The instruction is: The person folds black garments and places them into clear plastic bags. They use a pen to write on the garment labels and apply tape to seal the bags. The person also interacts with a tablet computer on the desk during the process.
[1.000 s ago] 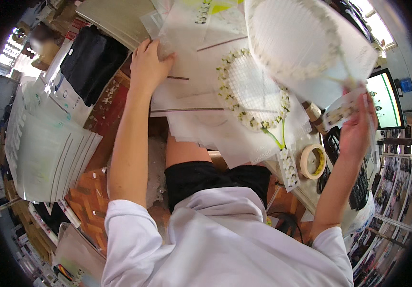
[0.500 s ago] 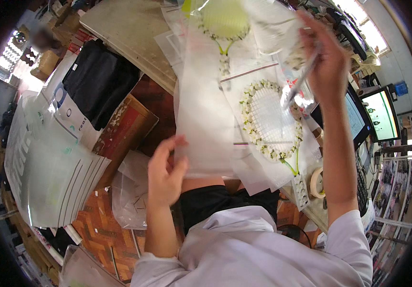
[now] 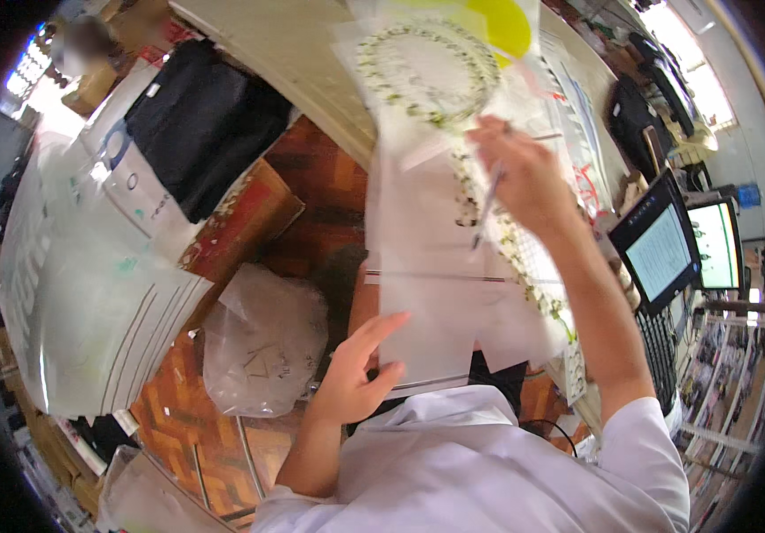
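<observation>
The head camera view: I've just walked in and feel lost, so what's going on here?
The person's right hand holds a slim pen-like tool, blurred, over a spread of translucent sheets. The left hand is open at the sheets' left edge; whether it touches them is unclear. A white flower ring shows beyond the right hand.

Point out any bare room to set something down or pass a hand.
A bare strip of table lies between the black cloth and the flower sheets. A hand could probably pass over the floor between box and sheets. It's crowded beneath the right hand and around the screens and keyboard.
</observation>
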`<state>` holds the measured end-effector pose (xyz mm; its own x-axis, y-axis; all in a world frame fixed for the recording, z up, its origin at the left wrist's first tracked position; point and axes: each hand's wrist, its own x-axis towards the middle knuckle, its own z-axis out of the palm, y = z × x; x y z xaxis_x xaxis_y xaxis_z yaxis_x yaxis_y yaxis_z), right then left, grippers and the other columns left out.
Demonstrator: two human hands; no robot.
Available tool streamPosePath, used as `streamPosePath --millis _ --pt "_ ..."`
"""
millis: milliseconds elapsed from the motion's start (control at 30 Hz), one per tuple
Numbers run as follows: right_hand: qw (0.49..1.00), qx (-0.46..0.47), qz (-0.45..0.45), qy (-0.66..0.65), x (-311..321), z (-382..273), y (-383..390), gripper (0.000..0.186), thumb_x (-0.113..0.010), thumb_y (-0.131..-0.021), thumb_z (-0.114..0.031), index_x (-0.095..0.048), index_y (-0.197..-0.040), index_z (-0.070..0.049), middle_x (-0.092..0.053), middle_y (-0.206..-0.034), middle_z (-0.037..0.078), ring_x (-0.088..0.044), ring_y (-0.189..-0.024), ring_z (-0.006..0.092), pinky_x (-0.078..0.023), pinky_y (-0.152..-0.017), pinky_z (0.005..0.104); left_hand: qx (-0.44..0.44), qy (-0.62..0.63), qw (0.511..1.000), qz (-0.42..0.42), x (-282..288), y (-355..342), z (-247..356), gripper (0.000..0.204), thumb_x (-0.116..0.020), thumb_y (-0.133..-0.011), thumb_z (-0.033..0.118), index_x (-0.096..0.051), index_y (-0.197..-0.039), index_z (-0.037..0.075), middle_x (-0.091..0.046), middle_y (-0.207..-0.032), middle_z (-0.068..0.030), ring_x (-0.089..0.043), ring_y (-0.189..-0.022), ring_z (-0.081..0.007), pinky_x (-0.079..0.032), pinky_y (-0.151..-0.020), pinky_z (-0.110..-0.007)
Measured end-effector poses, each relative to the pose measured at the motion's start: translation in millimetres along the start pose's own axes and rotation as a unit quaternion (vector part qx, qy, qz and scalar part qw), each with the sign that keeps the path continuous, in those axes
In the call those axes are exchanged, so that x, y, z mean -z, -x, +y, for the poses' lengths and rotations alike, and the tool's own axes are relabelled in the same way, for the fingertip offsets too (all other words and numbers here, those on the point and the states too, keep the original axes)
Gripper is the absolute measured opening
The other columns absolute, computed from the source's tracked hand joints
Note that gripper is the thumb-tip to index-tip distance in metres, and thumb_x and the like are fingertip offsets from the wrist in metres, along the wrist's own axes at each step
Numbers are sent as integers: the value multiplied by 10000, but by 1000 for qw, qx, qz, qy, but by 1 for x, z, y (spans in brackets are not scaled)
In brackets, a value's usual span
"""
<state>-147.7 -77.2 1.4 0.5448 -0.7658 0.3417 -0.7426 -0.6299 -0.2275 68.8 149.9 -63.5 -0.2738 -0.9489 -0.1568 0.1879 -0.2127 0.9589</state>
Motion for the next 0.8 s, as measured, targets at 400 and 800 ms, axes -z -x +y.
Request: streamPosePath --millis 400,800 --pt "988 -125 -95 -5 111 21 75 264 -582 -794 30 -644 -1046 -19 -649 -1131 175 -601 -1121 309 -461 -958 368 -152 -568 700 406 204 -144 56 526 -609 -755 103 -512 -1263 7 -447 -1372 -205 -422 -1272 -370 -356 -1061 -430" --pt "954 -286 64 -61 174 33 274 119 -648 -862 -59 -605 -955 2 -643 -1175 173 -530 -1229 324 -456 -969 393 10 -613 772 169 353 -200 69 540 -581 -859 120 -453 -1378 45 -496 -1364 -206 -482 -1262 -316 -345 -1070 -360"
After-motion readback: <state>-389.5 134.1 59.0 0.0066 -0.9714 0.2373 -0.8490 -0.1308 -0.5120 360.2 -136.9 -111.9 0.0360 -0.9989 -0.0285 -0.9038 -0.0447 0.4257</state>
